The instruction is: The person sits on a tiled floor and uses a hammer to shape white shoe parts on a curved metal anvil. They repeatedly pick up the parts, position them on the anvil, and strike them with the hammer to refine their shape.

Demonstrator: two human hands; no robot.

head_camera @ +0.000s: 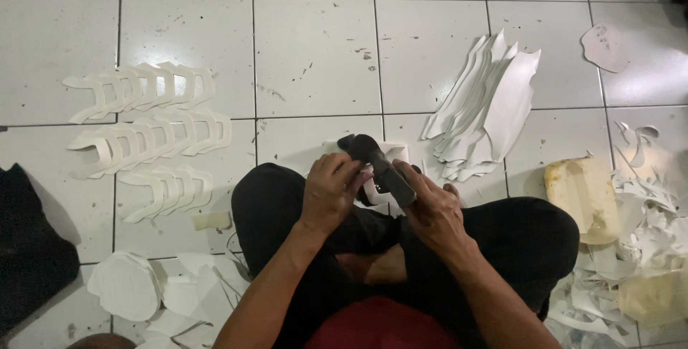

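Hands meet over crossed legs in black trousers (287, 206), w/ person seated on white tiled floor (315, 55). Left hand (331, 191) curled shut around near end of white cut piece (387, 159), fingers wrapped over top, thumb side toward dark tool. Right hand (433, 213) closed on dark tool (380, 163), a black handled thing w/ rounded head pointing up-left; head sits on the white piece, just above left fingers. Exact kind of tool: can't tell. White piece lies between the two hands, at centre, above knees, partly hidden by tool & fingers.

Left side of floor: three rows of white curved cutouts (150, 127), overlapped like shingles, well apart from hands. Small pale block (212, 220) just beside left knee. Below that, stack of white rounded pieces (125, 284) & loose white sheets near left elbow. Dark cloth (29, 249) at far left edge.

Right side: fanned pile of larger white sheets (487, 105) near the right hand, upper right of it. Lone rounded white piece (604, 48) farther up-right. Yellowish slab (582, 195) by right knee, touching heap of white offcuts (638, 249) running down right edge. Red shirt (380, 324) at bottom centre.
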